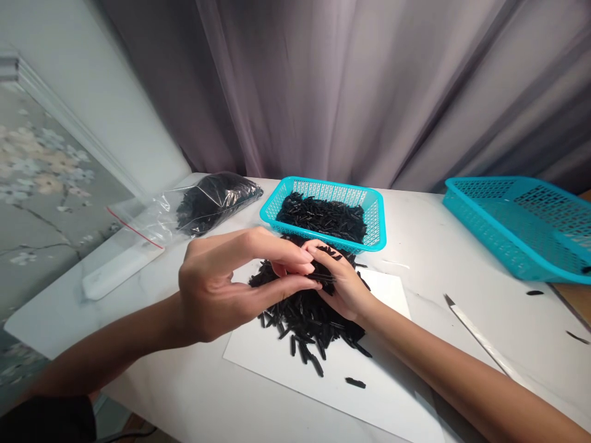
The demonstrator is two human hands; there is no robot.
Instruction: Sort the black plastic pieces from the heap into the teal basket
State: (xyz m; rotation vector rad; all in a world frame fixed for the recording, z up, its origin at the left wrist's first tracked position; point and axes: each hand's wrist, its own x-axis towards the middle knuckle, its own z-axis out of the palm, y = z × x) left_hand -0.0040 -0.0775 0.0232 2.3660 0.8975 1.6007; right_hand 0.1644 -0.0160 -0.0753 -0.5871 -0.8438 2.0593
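Black slivers (307,314) lie heaped on a white sheet (277,364) beneath both hands; the right hand (345,283) cups a handful of them, its fingers curled round; the left hand (221,280) has its thumb and fingertips close together at that handful, though whether they grip a sliver I cannot tell; just behind stands a turquoise basket (376,215) holding more, a clear bag (221,200) beside it
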